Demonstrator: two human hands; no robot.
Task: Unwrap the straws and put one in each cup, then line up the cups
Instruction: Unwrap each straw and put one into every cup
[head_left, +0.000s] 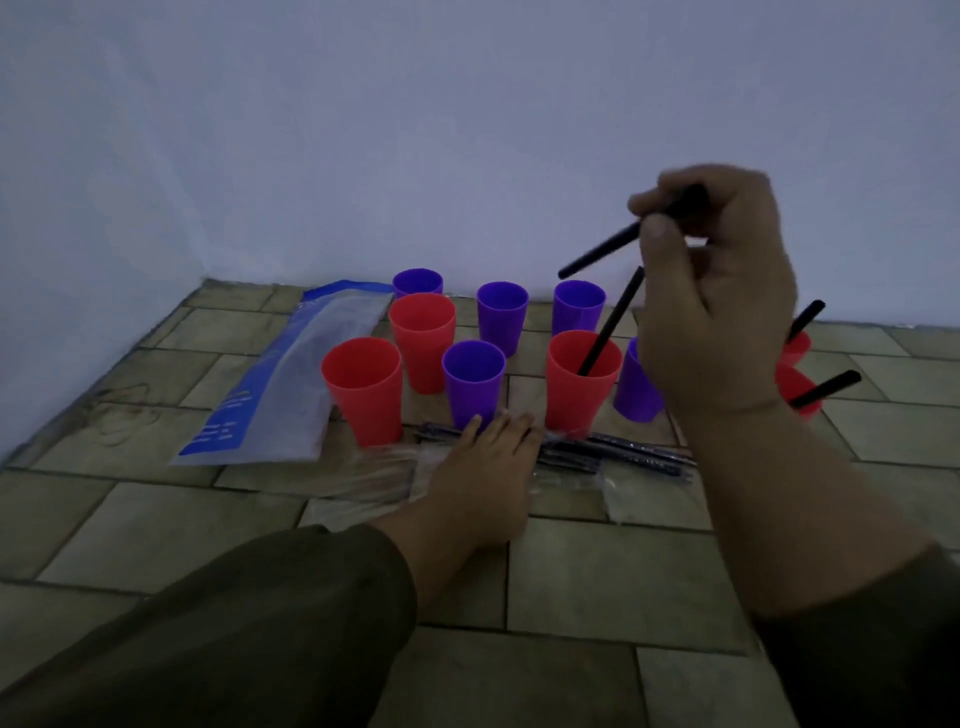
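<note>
My right hand (717, 312) is raised above the cups and pinches a bare black straw (597, 252), whose free end points down-left. Below it a red cup (576, 400) holds a leaning black straw (613, 322). Two red cups (797, 345) at the right, mostly hidden by my hand, each carry a straw (826, 389). Two more red cups (363, 389) and several purple cups (474, 384) stand without straws. Wrapped straws (628, 454) lie on the floor in front of the cups. My left hand is not in view.
A bare foot (483, 462) in an olive trouser leg rests on the wrapped straws. Clear torn wrappers (363, 480) lie beside it. A blue-and-clear plastic bag (291, 374) lies left of the cups. A pale wall (467, 130) rises right behind the cups on the tiled floor (597, 571).
</note>
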